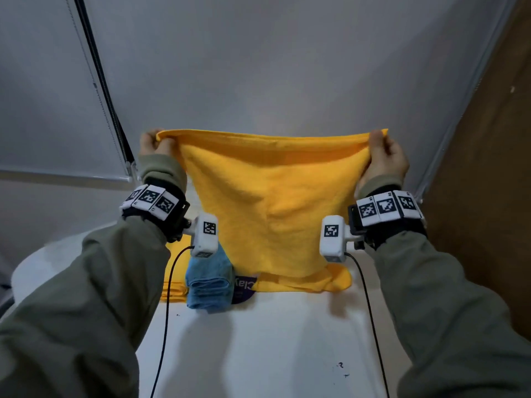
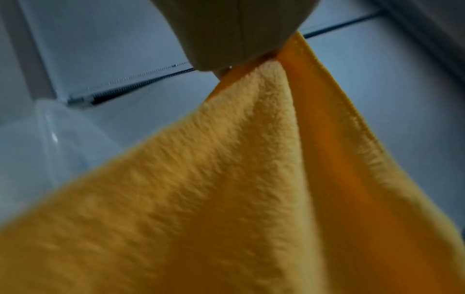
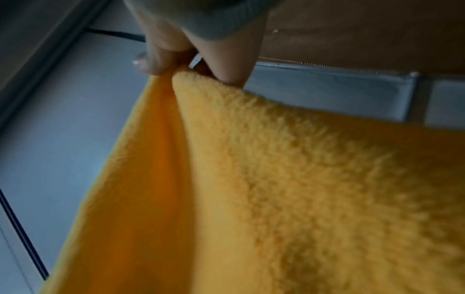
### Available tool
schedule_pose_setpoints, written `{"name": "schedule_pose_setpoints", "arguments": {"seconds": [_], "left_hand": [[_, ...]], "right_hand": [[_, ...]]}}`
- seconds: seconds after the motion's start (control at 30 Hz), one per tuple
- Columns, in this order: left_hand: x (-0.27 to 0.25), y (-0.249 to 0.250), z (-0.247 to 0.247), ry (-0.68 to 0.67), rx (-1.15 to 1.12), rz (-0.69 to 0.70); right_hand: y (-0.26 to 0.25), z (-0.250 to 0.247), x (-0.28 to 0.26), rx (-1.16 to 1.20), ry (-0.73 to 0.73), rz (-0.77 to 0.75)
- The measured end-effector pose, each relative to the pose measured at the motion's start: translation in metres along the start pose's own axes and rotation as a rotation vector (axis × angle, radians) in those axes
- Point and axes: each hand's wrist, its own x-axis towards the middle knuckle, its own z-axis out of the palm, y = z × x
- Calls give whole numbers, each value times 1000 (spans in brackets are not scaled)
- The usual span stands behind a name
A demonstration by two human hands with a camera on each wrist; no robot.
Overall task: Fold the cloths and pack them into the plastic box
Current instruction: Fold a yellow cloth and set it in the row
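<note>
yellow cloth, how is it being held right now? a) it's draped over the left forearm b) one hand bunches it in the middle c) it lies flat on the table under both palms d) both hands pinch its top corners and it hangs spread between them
d: the left hand and the right hand each pinch a top corner of the yellow cloth, which hangs spread between them.

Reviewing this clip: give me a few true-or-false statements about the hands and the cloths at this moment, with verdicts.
1. The left hand and the right hand each pinch a top corner of the yellow cloth. True.
2. The yellow cloth lies flat on the table. False: it hangs from both hands, and only its bottom edge reaches the table.
3. A blue cloth lies on the table, below the left wrist. True.
4. The blue cloth is spread out flat. False: it is bundled up.
</note>
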Motion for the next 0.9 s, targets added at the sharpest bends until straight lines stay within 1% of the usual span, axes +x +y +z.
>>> {"name": "schedule_pose_setpoints", "arguments": {"seconds": [0.03,0.07,0.1,0.17,0.2,0.23,0.33,0.4,0.47,0.57,0.7,0.8,0.87,0.9], "left_hand": [[-1,4,4,-16,-52,-2],[-4,11,8,-54,-54,-12],[-8,19,15,-125,-50,-13],[-21,36,32,-337,-112,78],[-31,44,41,-451,-159,106],[-41,50,50,-554,-200,101],[-70,62,66,-825,-241,50],[-77,56,71,-958,-239,40],[-79,53,71,-1008,-283,10],[-82,49,69,-1018,-354,-11],[-85,44,67,-1030,-320,-9],[-85,39,68,-1067,-312,-5],[-86,35,68,-1098,-299,-7],[-86,33,67,-1088,-282,-6]], "right_hand": [[-1,4,-1,80,-20,-2],[-2,10,-4,134,-46,9],[-4,17,-6,150,-76,25],[-9,35,-17,41,-185,77],[-10,43,-22,-33,-267,93],[-9,49,-28,-82,-350,112],[-9,59,-47,-39,-587,172],[-11,61,-57,30,-685,210],[-13,61,-62,79,-711,227],[-20,60,-66,152,-651,223],[-27,59,-72,236,-652,263],[-24,61,-72,234,-637,289],[-20,62,-69,156,-639,277],[-19,62,-68,106,-646,281]]}}
